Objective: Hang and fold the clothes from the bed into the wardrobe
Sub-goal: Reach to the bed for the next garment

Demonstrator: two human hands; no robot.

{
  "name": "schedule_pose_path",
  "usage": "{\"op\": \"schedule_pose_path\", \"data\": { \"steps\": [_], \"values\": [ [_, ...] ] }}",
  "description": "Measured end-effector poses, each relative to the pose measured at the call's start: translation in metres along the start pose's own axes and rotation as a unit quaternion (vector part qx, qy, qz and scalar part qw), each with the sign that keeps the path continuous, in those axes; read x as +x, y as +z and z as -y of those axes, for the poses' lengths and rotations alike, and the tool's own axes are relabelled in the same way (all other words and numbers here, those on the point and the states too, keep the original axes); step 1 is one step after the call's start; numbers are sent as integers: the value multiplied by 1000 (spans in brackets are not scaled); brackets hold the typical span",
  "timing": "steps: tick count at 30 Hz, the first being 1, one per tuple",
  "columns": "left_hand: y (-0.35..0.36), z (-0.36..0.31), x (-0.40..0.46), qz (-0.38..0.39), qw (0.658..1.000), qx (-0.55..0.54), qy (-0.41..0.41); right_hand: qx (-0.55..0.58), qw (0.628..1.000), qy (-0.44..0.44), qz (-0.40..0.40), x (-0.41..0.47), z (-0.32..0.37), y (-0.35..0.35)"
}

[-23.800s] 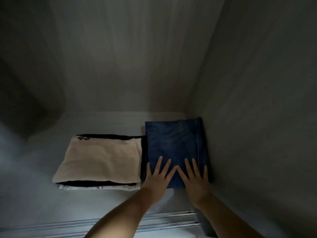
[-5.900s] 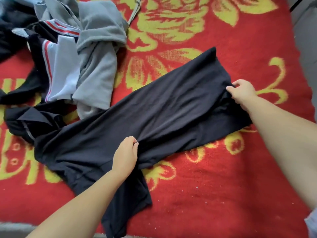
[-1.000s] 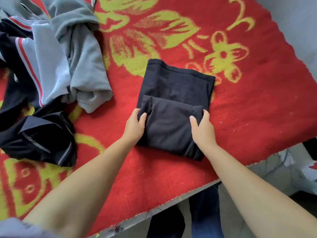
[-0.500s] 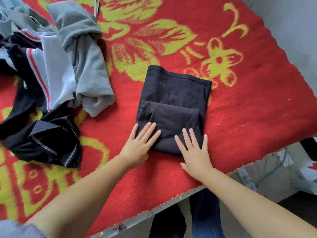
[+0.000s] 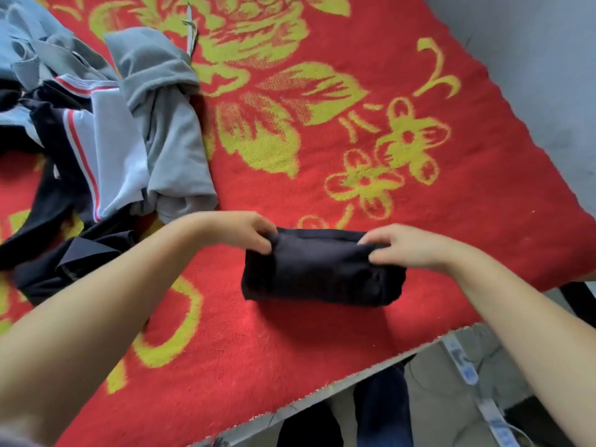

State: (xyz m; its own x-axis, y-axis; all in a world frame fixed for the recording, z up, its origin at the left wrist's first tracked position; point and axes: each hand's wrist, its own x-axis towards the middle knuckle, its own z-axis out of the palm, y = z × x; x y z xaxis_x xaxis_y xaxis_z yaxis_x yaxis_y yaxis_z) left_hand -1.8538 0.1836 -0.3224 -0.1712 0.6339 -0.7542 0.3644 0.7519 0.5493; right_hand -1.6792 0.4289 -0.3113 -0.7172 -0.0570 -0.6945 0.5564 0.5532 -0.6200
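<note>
Black folded clothes (image 5: 319, 272) sit in a small thick bundle on my bed, near the front edge. My left hand (image 5: 240, 232) grips the top left corner of the bundle, with my fingers curled over the cloth. My right hand (image 5: 408, 245) grips the top right corner the same way, thumb under and fingers on top. Both of my arms reach in from the bottom of the view. My hands look a bit blurry.

The bed has a red blanket (image 5: 483, 175) with big yellow flowers on it. The black bundle lies right on this blanket, below one of the small yellow flowers.

More clothes lie in a messy pile on the left side of the bed, well apart from my bundle. A gray top (image 5: 167, 130) is on the pile. Beside it is a pale piece with red stripes (image 5: 106, 156). Some dark clothes (image 5: 64, 262) lie crumpled under my left arm.

Past the bed edge at the bottom I can see a gray floor (image 5: 451, 398). A gray wall (image 5: 532, 59) stands behind the bed on the right.
</note>
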Motion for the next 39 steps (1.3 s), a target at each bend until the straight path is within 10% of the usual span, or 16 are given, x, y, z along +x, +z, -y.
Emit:
{"op": "schedule_pose_path", "data": {
  "steps": [4,7,10,14,24,39],
  "values": [
    [0,23,52,-274,932,-224,-76,-6,963,21,-268,53,-22,-8],
    [39,31,74,-393,900,-98,-163,-131,958,95,-236,77,-27,28],
    [87,22,65,-485,865,95,-83,-281,908,66,-304,65,-20,80],
    [146,25,48,-378,868,311,77,-403,883,-35,-239,44,-25,134],
    [115,-3,55,-254,914,302,-97,-409,903,53,-122,58,3,79],
    [-19,-78,-222,-395,871,209,-206,-492,845,-132,-162,-66,278,0]
  ]
}}
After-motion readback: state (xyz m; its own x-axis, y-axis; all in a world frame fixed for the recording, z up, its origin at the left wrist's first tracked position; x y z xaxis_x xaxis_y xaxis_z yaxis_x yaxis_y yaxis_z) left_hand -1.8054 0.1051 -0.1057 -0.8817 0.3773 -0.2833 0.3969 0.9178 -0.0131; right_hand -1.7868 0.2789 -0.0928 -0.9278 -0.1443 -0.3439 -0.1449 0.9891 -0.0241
